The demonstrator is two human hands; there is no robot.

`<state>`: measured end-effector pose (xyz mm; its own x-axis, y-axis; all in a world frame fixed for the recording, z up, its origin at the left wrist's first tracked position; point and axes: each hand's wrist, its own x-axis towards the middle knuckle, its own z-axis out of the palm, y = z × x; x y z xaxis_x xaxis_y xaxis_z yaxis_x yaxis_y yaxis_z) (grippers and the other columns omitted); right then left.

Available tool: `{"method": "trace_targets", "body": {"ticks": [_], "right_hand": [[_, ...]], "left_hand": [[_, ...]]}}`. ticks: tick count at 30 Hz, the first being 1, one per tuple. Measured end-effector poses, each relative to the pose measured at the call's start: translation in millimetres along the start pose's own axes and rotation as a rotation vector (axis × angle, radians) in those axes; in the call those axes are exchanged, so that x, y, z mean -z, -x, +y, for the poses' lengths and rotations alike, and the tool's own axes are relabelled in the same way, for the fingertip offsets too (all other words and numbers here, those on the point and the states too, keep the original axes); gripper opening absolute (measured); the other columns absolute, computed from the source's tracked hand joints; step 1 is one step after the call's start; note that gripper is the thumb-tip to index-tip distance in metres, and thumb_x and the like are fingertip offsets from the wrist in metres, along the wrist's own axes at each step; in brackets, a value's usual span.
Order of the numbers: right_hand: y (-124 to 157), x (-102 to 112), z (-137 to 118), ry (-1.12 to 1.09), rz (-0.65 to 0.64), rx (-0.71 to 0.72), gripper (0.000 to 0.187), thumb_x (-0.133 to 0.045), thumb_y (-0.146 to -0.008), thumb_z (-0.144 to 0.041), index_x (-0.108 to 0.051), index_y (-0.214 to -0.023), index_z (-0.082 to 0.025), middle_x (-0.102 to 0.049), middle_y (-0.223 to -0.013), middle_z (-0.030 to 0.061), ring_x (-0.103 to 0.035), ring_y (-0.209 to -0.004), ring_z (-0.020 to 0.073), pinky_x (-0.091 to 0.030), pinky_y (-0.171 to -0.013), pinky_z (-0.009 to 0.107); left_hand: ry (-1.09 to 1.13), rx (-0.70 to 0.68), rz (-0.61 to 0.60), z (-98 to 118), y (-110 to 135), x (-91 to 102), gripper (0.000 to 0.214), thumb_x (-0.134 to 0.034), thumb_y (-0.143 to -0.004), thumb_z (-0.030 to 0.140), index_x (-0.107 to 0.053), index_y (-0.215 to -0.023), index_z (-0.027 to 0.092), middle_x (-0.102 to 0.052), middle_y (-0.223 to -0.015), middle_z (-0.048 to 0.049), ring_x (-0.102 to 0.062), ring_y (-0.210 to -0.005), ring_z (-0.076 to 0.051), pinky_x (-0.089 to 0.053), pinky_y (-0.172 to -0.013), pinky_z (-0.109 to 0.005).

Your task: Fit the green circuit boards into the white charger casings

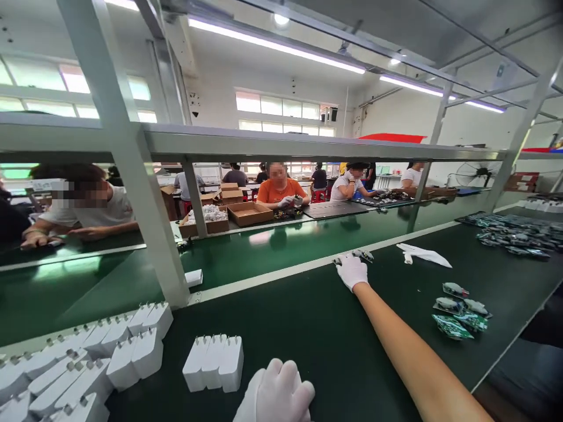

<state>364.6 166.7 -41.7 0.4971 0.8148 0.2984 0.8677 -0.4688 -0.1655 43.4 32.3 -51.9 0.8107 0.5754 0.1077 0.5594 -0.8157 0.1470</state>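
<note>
White chargers (77, 375) stand in close rows at the left end of the green desk (308, 346), prongs up and packed side by side, probably to keep them compact and easy to count. Nearer me, a block of three chargers (213, 362) sits apart from the rows, just left of my left grip (277, 394). This gloved grip lies at the lower edge of the view, its fingers curled downward; the frame cuts it off, so I cannot tell whether it is clamped on anything. My right grip (352, 272), also in a white glove, reaches across the bare desk with its fingers together at a small part (361, 255); I cannot tell if it is clamped on it. That part lies near the desk's far edge, not far from a white cloth (422, 255). Further right, green circuit boards (460, 308) lie overlapped in a loose cluster, and a larger spread of boards (512, 237) lies at the far right, probably set well apart so that the boards and chargers do not mix.
</note>
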Motion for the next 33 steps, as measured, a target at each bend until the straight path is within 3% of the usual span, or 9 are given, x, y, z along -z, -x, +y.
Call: {"method": "trace_targets", "body": {"ticks": [3, 6, 13, 16, 19, 21, 25, 30, 33], "right_hand": [[24.4, 2.9, -30.4, 0.025, -0.015, 0.147, 0.027, -0.056, -0.091, -0.033, -0.059, -0.111, -0.016, -0.059, -0.115, 0.0081, -0.057, -0.105, 0.0229, -0.047, -0.088, 0.044], [64.4, 5.5, -70.1, -0.004, -0.026, 0.322, 0.025, -0.058, -0.089, -0.034, -0.061, -0.107, -0.016, -0.060, -0.109, 0.0073, -0.056, -0.101, 0.0221, -0.046, -0.087, 0.040], [159.0, 19.3, -137.0, -0.166, -0.079, 0.675, 0.023, -0.067, -0.079, -0.036, -0.066, -0.096, -0.021, -0.062, -0.096, 0.0065, -0.056, -0.092, 0.0225, -0.043, -0.084, 0.032], [165.3, 21.7, -139.1, -0.217, -0.093, 0.718, 0.037, -0.070, -0.076, -0.038, -0.064, -0.106, -0.016, -0.062, -0.099, 0.0101, -0.057, -0.093, 0.0255, -0.043, -0.086, 0.037], [156.6, 18.5, -132.6, -0.252, -0.115, 0.757, 0.068, -0.075, -0.068, -0.037, -0.053, -0.126, -0.012, -0.055, -0.123, 0.0177, -0.053, -0.109, 0.0315, -0.042, -0.093, 0.042], [150.5, 16.3, -126.7, -0.269, -0.157, 0.815, 0.061, -0.074, -0.068, -0.033, -0.056, -0.123, -0.015, -0.054, -0.129, 0.0161, -0.051, -0.115, 0.0313, -0.042, -0.096, 0.042], [146.8, 18.2, -117.5, -0.313, -0.213, 0.905, 0.031, -0.069, -0.073, -0.024, -0.066, -0.103, -0.019, -0.065, -0.114, 0.0093, -0.058, -0.106, 0.0255, -0.046, -0.092, 0.038], [151.9, 31.7, -110.9, -0.380, -0.197, 0.877, 0.053, -0.071, -0.067, -0.024, -0.060, -0.118, -0.014, -0.068, -0.104, 0.0126, -0.063, -0.095, 0.0279, -0.051, -0.087, 0.043], [157.5, 48.3, -102.8, -0.496, -0.210, 0.801, 0.045, -0.064, -0.072, -0.026, -0.061, -0.116, -0.019, -0.069, -0.106, 0.0101, -0.066, -0.092, 0.0259, -0.053, -0.086, 0.043]], "left_hand": [[-0.085, -0.020, -0.057, 14.3, 3.3, 27.9, 0.021, -0.057, -0.082, 0.036, -0.069, -0.088, 0.020, -0.065, -0.084, -0.0098, -0.059, -0.071, -0.026, -0.050, -0.057, -0.036], [-0.053, -0.005, -0.019, 19.7, 10.5, 39.4, 0.027, -0.058, -0.083, 0.039, -0.064, -0.100, 0.019, -0.063, -0.093, -0.0095, -0.059, -0.081, -0.029, -0.053, -0.067, -0.043], [0.340, 0.095, 0.089, 25.3, 53.0, 18.7, 0.080, -0.077, -0.066, 0.043, -0.040, -0.132, 0.018, -0.053, -0.118, -0.0122, -0.051, -0.104, -0.029, -0.048, -0.091, -0.048], [0.448, 0.108, 0.135, 28.3, 67.1, 16.9, 0.083, -0.083, -0.057, 0.034, -0.042, -0.127, 0.017, -0.050, -0.116, -0.0118, -0.051, -0.104, -0.028, -0.050, -0.090, -0.045], [0.563, 0.165, 0.185, 27.0, 70.8, 27.6, 0.069, -0.083, -0.053, 0.025, -0.049, -0.112, 0.016, -0.051, -0.111, -0.0099, -0.053, -0.097, -0.024, -0.052, -0.086, -0.040], [0.646, 0.212, 0.210, 23.8, 70.7, 39.9, 0.060, -0.082, -0.053, 0.024, -0.051, -0.104, 0.018, -0.053, -0.107, -0.0069, -0.055, -0.092, -0.021, -0.052, -0.085, -0.038], [0.753, 0.338, 0.228, 14.1, 74.4, 65.9, 0.055, -0.078, -0.059, 0.023, -0.050, -0.106, 0.024, -0.057, -0.103, -0.0019, -0.058, -0.088, -0.019, -0.052, -0.082, -0.037], [0.738, 0.513, 0.330, 0.2, 77.8, 83.9, 0.048, -0.069, -0.064, 0.023, -0.051, -0.108, 0.025, -0.061, -0.101, 0.0005, -0.059, -0.090, -0.019, -0.049, -0.085, -0.037], [0.722, 0.589, 0.359, -4.0, 75.7, 86.0, 0.046, -0.067, -0.064, 0.023, -0.051, -0.107, 0.025, -0.061, -0.103, 0.0000, -0.059, -0.091, -0.020, -0.048, -0.087, -0.038]]}}
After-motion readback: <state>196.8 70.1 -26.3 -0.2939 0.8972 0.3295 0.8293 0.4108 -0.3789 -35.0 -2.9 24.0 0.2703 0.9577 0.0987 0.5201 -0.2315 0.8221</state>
